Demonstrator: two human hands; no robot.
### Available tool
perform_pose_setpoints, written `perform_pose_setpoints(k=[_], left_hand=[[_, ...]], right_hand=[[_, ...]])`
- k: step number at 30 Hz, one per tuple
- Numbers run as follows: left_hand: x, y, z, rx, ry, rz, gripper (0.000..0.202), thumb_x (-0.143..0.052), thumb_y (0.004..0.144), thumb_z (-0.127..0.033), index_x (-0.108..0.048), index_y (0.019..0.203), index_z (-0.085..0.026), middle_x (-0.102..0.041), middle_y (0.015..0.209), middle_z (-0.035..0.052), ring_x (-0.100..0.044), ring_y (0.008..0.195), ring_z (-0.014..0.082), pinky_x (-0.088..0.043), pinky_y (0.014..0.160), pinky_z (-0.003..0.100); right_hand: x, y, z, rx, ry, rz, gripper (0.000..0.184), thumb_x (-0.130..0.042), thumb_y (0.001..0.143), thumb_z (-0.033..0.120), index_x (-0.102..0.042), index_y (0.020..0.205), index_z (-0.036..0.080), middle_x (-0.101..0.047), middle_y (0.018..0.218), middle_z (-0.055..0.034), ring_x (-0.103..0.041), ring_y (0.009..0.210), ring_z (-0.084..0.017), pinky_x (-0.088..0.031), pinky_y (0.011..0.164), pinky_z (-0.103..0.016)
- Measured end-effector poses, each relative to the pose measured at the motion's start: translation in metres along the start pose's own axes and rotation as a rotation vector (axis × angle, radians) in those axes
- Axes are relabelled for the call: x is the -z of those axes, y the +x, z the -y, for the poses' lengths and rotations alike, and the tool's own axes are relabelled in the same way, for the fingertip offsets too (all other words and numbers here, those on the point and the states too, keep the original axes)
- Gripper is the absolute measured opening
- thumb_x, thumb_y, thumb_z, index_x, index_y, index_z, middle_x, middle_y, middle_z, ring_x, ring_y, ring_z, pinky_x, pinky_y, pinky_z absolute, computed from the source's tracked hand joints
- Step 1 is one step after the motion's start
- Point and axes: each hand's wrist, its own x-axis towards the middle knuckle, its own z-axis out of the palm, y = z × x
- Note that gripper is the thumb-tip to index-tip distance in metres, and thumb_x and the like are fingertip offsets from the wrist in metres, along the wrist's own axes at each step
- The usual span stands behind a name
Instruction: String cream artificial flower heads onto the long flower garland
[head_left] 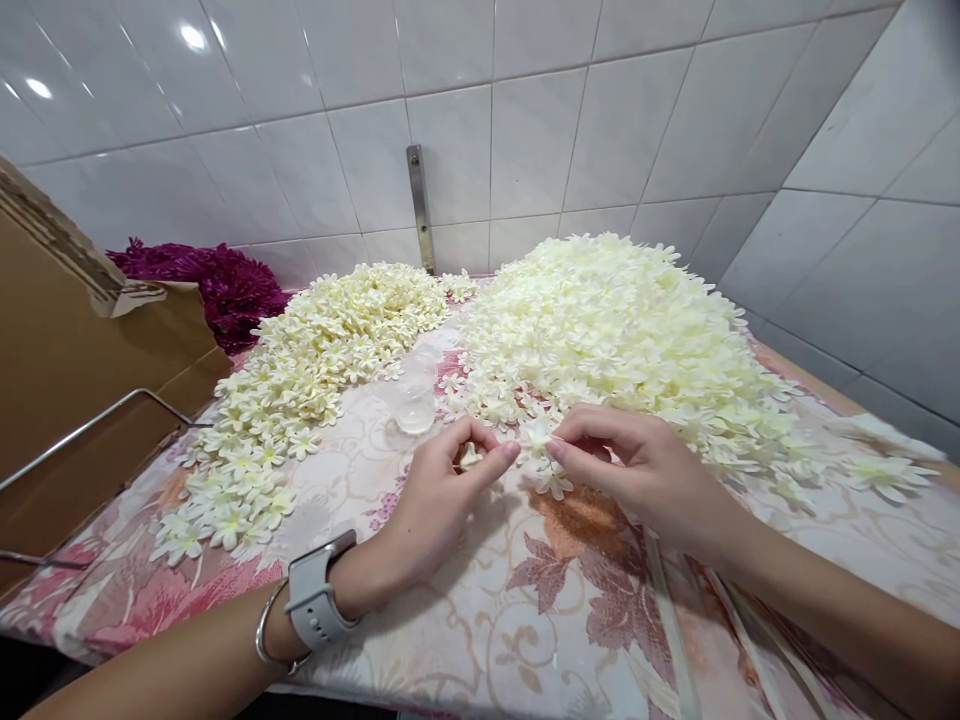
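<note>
My left hand (442,490), with a watch (319,590) and a metal bangle (274,625) on its wrist, is closed in a pinch. A small pale flower (470,457) shows inside its curled fingers. Facing it, my right hand (634,465) pinches a white fabric-like flower (536,437) between thumb and fingertips. The left fingertips meet this flower's near edge. Just below lies or hangs another white flower (553,482); I cannot tell whether it is held. Behind the right hand rises a large heap of loose white petal layers (607,320).
A second heap of cream flowers (330,340) spreads along the left. Beyond it are purple flowers (210,285) and a cardboard box (90,370) with a metal wire frame (90,450). A clear round object (414,413) sits mid-table on the patterned tablecloth (480,640). Tiled wall (540,130) closes the back.
</note>
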Motion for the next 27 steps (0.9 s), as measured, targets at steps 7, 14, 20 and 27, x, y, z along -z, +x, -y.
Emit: perform_pose_setpoints(k=[7,14,20,27], left_hand=[[-0.001,-0.004,-0.007,-0.01,-0.042,0.207,0.021,-0.055,0.082,-0.04,-0.061,0.078,-0.021,-0.053,0.064,-0.0049,-0.044,0.056,0.0093,-0.034,0.054,0.022],[0.001,0.0,0.001,0.023,-0.035,0.088,0.026,-0.051,0.085,-0.038,-0.054,0.068,-0.018,-0.048,0.062,-0.0039,-0.041,0.055,0.0099,-0.032,0.053,0.022],[-0.003,0.002,0.002,0.162,-0.224,0.036,0.029,-0.057,0.079,-0.046,-0.057,0.094,-0.021,-0.055,0.072,-0.0043,-0.047,0.057,0.0081,-0.037,0.056,0.021],[-0.004,-0.003,0.002,0.183,-0.597,0.221,0.056,-0.056,0.083,-0.021,-0.035,0.134,-0.027,-0.063,0.102,0.0035,-0.061,0.091,0.0144,-0.044,0.083,0.027]], right_hand=[[-0.001,-0.004,0.007,0.114,0.006,0.003,0.021,-0.058,0.079,0.024,-0.063,0.06,0.019,-0.061,0.064,-0.0014,-0.054,0.06,-0.013,-0.038,0.055,-0.025],[0.006,-0.002,0.001,0.072,-0.017,-0.058,0.033,-0.051,0.086,0.033,-0.051,0.056,0.019,-0.051,0.057,0.0004,-0.047,0.054,-0.012,-0.035,0.052,-0.026],[0.008,0.003,-0.006,0.162,-0.369,-0.277,0.042,-0.052,0.085,0.038,-0.033,0.053,0.021,-0.035,0.047,0.0043,-0.033,0.045,-0.01,-0.027,0.046,-0.025],[-0.013,-0.002,-0.008,0.542,-0.446,-0.183,0.011,-0.051,0.086,0.021,-0.051,0.076,0.018,-0.051,0.068,-0.0038,-0.048,0.061,-0.015,-0.037,0.056,-0.025]])
